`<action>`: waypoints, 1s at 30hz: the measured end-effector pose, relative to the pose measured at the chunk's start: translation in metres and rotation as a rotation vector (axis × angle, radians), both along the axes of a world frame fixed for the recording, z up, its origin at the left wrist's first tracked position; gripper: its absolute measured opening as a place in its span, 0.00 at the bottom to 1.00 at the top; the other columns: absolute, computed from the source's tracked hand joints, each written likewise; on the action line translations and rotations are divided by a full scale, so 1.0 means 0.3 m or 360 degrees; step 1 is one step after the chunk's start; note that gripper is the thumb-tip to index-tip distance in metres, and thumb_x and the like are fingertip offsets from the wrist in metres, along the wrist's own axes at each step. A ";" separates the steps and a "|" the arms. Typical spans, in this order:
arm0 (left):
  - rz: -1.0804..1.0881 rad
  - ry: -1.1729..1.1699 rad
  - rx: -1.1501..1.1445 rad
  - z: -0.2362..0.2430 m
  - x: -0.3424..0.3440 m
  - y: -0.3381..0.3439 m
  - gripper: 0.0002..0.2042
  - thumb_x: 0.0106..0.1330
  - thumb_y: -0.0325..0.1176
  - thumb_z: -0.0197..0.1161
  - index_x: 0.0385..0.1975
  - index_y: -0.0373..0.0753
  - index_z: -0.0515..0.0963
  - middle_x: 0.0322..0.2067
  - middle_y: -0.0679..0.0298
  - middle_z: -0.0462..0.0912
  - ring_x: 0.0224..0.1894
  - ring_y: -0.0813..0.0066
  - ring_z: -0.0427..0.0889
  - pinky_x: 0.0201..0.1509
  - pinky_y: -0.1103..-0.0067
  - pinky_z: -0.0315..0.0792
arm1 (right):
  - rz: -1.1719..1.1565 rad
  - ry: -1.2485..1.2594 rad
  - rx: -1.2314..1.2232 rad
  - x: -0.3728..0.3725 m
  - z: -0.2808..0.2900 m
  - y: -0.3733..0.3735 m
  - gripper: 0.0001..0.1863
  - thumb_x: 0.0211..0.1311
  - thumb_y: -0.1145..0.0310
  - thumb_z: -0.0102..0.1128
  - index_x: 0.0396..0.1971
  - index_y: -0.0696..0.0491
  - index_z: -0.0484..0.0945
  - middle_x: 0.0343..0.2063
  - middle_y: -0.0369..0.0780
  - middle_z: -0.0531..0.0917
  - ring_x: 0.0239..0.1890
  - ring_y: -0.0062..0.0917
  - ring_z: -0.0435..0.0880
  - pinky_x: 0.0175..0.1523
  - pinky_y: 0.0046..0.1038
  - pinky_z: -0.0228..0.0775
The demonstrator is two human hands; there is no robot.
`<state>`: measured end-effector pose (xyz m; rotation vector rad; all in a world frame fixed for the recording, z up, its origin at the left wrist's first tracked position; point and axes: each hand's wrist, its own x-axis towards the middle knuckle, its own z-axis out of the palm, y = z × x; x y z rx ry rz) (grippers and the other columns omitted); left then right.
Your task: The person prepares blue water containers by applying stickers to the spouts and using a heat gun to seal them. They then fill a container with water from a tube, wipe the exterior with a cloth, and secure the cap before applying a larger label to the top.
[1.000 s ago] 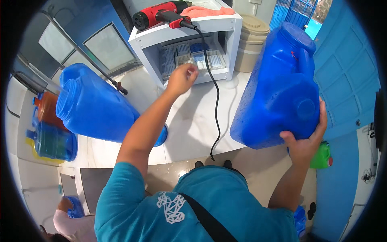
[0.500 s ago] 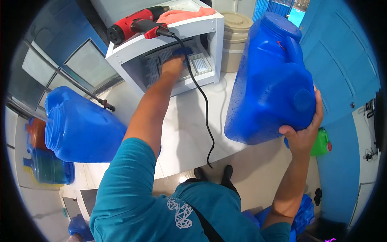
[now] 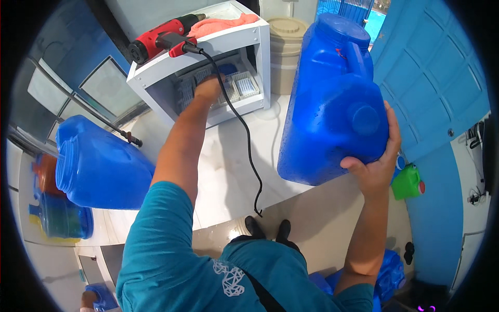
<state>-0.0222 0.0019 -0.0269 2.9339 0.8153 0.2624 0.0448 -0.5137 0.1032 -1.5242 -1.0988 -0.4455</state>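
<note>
My left hand (image 3: 208, 89) reaches into the open front of a small white cabinet (image 3: 262, 65). Its fingers dip among several white plastic baskets (image 3: 246, 86) and are mostly hidden; what they touch I cannot make out. A large blue water jug (image 3: 332, 104), wet with droplets and lidded, stands on the white counter to the right. My right hand (image 3: 377, 161) grips its lower right corner, thumb on the near face and fingers round the side. On the cabinet top lies a red and black heat gun (image 3: 163, 39), its black cord (image 3: 244, 130) hanging down over the counter.
An uncapped blue jug (image 3: 104, 166) lies at the left near a thin hose with a nozzle (image 3: 134, 139). Beside the heat gun is an orange cloth (image 3: 223, 24). Beige lidded buckets (image 3: 286, 52) stand behind. A green jug (image 3: 407, 183) sits by the blue door (image 3: 431, 78).
The whole scene has shifted slightly left in view. My left hand stays inside the cabinet among the baskets, and my right hand keeps its hold on the jug.
</note>
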 end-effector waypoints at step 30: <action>-0.0425 -0.0005 0.0300 0.026 -0.069 -0.028 0.11 0.58 0.29 0.64 0.41 0.39 0.81 0.50 0.53 0.81 0.46 0.46 0.84 0.54 0.60 0.78 | 0.0048 0.0068 0.0035 0.015 -0.014 0.010 0.68 0.37 0.35 0.79 0.74 0.56 0.54 0.70 0.48 0.64 0.69 0.38 0.69 0.71 0.40 0.65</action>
